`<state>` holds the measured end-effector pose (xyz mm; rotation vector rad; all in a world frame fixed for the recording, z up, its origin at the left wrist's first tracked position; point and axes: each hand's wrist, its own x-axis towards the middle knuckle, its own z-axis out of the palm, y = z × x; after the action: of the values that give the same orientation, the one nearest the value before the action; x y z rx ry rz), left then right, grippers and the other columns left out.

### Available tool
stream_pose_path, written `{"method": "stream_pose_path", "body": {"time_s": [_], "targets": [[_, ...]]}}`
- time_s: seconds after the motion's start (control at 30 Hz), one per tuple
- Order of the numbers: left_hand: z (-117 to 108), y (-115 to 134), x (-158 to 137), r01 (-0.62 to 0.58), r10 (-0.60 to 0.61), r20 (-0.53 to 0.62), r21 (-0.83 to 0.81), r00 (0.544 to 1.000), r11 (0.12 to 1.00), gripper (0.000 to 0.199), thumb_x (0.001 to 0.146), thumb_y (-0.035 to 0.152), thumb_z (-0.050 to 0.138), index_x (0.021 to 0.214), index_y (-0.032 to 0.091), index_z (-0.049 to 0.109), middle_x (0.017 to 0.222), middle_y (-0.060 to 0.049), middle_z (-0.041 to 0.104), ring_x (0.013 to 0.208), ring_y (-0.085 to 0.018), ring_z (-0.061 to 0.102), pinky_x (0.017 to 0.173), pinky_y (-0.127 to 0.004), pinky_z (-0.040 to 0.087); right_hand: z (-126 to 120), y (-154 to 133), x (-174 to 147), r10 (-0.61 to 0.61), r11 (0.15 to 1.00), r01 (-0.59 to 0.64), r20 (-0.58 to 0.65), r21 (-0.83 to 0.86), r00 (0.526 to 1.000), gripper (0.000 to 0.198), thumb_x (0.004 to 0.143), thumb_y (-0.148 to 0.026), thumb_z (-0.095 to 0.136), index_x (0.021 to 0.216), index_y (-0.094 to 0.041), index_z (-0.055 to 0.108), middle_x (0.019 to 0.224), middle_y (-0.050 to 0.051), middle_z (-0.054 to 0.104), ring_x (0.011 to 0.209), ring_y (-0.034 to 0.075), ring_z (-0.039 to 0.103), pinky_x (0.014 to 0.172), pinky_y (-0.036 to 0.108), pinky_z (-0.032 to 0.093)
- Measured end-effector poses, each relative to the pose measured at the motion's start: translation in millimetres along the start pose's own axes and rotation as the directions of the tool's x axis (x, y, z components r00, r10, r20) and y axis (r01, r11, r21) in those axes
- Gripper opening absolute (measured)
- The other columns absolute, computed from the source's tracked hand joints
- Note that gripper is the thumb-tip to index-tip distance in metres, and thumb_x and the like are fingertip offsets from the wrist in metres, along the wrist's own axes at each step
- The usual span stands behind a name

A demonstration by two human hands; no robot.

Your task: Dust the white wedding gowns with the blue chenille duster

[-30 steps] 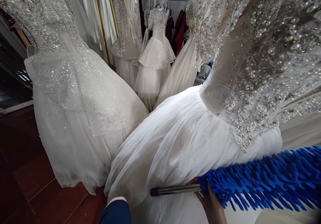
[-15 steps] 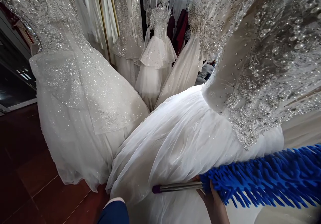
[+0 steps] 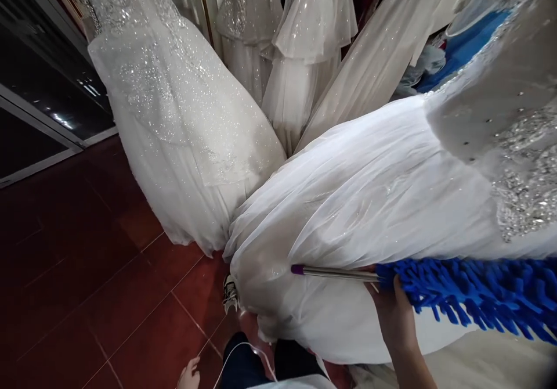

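- Red-brown tiled floor: takes up the lower left of the view; grout lines run diagonally across it.
- White tulle gown: the biggest item before me. Its full skirt spreads from the right edge toward the centre, and its hem meets the floor just ahead of my legs. A beaded, pearl-studded sleeve or bodice piece hangs over the skirt at the far right.
- Sequinned gown: stands to the left of the tulle gown, with glitter running down its skirt. The two hems touch near the centre of the view.
- Further white gowns: packed close together behind the first two, at the top of the view.
- Dark glass panel with a pale frame: upper left, next to the floor.
- Blue microfibre duster: its fringed head lies against the lower part of the tulle skirt at the right and runs out of the frame there. Its metal handle points left and ends in a purple cap.
- My right hand: wrapped around the duster where the handle meets the blue head. The thumb lies over the top; the fingers on the far side are hidden.
- My left hand: only partly in view at the bottom edge, low over the floor beside my dark trouser leg. I cannot tell how far open it is, and nothing shows in it.
- Thin white cord: loops across my trouser leg.
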<state>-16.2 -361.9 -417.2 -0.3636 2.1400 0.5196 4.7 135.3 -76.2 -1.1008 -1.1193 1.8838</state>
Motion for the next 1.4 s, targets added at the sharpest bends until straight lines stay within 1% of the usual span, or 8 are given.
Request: {"method": "stream_pose_path", "body": {"time_s": [0.33,0.6,0.73,0.9,0.93,1.07,1.17,1.4], "targets": [[-101,32,-1,-0.106,0.102,-0.055,-0.062,0.993,0.992,0.043,0.074,0.012,0.032,0.112,0.011,0.054,0.121,-0.016,0.059,0.116,-0.02,0.058,0.104,-0.034,0.047,23,9,-35,-0.045,0.999,0.045,-0.148,-0.001,0.988,0.028,0.07,-0.048,0.065,0.081,-0.023,0.069,0.079,-0.001,0.069,0.084,0.018,0.064,0.09,0.039,0.048],[-221,170,-5,-0.466,0.462,-0.066,-0.177,0.884,0.867,0.045,0.078,0.027,0.032,0.118,0.015,0.048,0.131,-0.015,0.046,0.112,-0.023,0.055,0.108,-0.046,0.039,12,32,-105,-0.061,0.987,0.111,-0.374,0.113,0.925,0.021,0.075,-0.044,0.062,0.076,-0.024,0.065,0.065,-0.003,0.065,0.072,0.018,0.064,0.096,0.047,0.045],[-221,273,-77,-0.672,0.726,0.123,-0.302,0.676,0.676,0.042,0.08,0.036,0.041,0.118,0.021,0.05,0.13,-0.008,0.053,0.116,-0.016,0.052,0.108,-0.036,0.04,14,38,-140,-0.072,0.977,0.145,-0.401,0.155,0.913,0.023,0.076,-0.044,0.063,0.071,-0.022,0.066,0.062,-0.004,0.063,0.068,0.016,0.063,0.103,0.046,0.041],[-181,368,-190,-0.713,0.727,0.672,-0.441,0.14,0.545,0.051,0.079,0.047,0.053,0.125,0.027,0.048,0.138,-0.005,0.049,0.13,-0.017,0.043,0.116,-0.037,0.03,51,30,-134,-0.061,0.973,0.129,-0.329,0.189,0.942,0.031,0.072,-0.052,0.065,0.069,-0.022,0.069,0.069,0.0,0.067,0.08,0.019,0.065,0.106,0.044,0.039],[-172,379,-203,-0.75,0.7,0.709,-0.417,0.084,0.513,0.058,0.076,0.049,0.056,0.128,0.028,0.045,0.142,-0.005,0.045,0.131,-0.019,0.041,0.115,-0.038,0.029,59,25,-127,-0.066,0.971,0.127,-0.285,0.201,0.956,0.031,0.072,-0.052,0.065,0.068,-0.022,0.069,0.069,0.0,0.067,0.081,0.019,0.065,0.107,0.043,0.039],[-149,398,-221,-0.917,0.751,0.644,-0.196,0.147,0.348,0.055,0.072,0.058,0.058,0.118,0.032,0.047,0.105,0.002,0.064,0.093,-0.016,0.057,0.086,-0.03,0.042,79,-2,-101,-0.093,0.945,0.132,-0.142,0.298,0.986,0.026,0.067,-0.049,0.071,0.068,-0.023,0.068,0.064,-0.004,0.067,0.071,0.016,0.065,0.103,0.044,0.043],[-153,396,-215,-0.937,0.796,0.547,-0.057,0.259,0.344,0.037,0.073,0.062,0.052,0.077,0.025,0.049,0.062,0.01,0.047,0.061,-0.007,0.042,0.061,-0.022,0.029,83,-16,-88,-0.069,0.945,0.085,-0.06,0.315,0.996,0.025,0.065,-0.049,0.074,0.07,-0.024,0.068,0.063,-0.004,0.068,0.074,0.019,0.067,0.1,0.046,0.047],[-167,395,-208,-0.935,0.847,0.425,-0.006,0.318,0.355,0.046,0.074,0.065,0.049,0.064,0.021,0.039,0.056,0.009,0.034,0.057,-0.005,0.033,0.057,-0.022,0.021,87,-29,-80,0.032,0.983,-0.046,0.083,0.176,0.996,0.036,0.062,-0.056,0.073,0.075,-0.022,0.071,0.075,0.003,0.073,0.094,0.027,0.067,0.096,0.047,0.05]]}}
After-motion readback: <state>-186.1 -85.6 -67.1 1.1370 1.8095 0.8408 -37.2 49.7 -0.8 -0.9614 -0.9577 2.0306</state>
